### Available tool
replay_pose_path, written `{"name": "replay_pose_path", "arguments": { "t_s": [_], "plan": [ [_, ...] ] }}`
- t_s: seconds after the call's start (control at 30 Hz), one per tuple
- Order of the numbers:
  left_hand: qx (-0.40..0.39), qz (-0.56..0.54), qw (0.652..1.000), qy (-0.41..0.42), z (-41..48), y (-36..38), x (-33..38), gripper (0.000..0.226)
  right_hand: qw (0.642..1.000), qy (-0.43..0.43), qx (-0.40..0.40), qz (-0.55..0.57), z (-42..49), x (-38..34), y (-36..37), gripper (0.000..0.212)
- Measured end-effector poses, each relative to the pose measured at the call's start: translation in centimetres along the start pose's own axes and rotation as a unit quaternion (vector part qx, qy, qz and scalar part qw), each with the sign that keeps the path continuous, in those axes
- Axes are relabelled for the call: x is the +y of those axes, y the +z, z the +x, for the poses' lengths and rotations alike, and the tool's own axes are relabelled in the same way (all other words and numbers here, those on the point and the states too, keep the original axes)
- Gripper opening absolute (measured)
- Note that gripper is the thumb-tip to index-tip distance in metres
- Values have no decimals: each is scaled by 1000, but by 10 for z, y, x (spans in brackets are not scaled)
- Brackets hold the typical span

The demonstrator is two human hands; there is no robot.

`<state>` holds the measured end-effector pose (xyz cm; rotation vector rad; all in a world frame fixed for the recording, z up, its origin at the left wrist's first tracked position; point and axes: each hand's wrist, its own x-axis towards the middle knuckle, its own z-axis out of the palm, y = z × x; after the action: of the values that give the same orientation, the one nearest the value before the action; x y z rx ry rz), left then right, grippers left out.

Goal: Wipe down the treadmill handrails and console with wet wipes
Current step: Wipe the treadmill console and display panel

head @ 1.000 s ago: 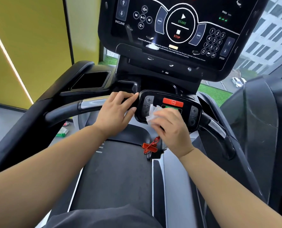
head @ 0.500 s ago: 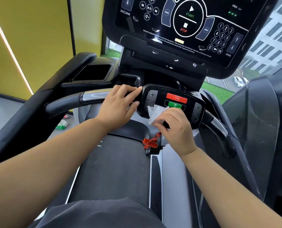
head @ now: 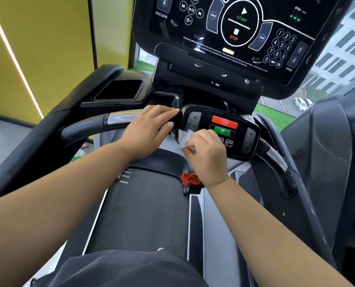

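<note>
The step in hand looks like wiping the small control pad (head: 222, 131) in the middle of the front handrail (head: 85, 125). To do it well, the wet wipe (head: 186, 139) should be spread flatter under the fingertips rather than kept bunched. It should pass with light pressure over the pad's lower left corner and edges, and skirt the red stop button (head: 225, 122) and the green start button (head: 223, 131) gently so neither gets pressed in.

The right hand (head: 207, 154) pinches the crumpled white wipe between thumb and curled fingers. The wipe sticks out to the left of its knuckles, against the pad's near left edge. The left hand (head: 149, 133) lies relaxed over the rail just left of the pad, fingers fairly straight and their tips touching the pad's side, holding nothing. The wipe sits between the two hands, just beside the left thumb. The large console (head: 245, 34) is farther off, well apart from both hands.
</note>
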<state>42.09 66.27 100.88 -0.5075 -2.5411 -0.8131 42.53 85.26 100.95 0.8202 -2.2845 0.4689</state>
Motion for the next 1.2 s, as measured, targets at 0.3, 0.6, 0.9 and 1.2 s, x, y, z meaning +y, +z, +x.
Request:
{"name": "replay_pose_path", "arguments": {
  "t_s": [0.3, 0.6, 0.9, 1.2],
  "plan": [
    [-6, -24, 999, -30, -2, -2, 5, 64, 996, 88, 11, -18, 23, -30, 13, 31],
    [-18, 26, 999, -17, -24, -6, -10, 57, 999, -17, 2, -33, 24, -22, 9, 21],
    [-22, -8, 999, -23, -24, -7, -14, 61, 960, -254, -52, -105, 33, 4, -4, 16],
    [-6, 10, 1000, -14, -25, -5, -11, 54, 872, -422, -157, -191, 51, 11, -19, 31]
  ]
}}
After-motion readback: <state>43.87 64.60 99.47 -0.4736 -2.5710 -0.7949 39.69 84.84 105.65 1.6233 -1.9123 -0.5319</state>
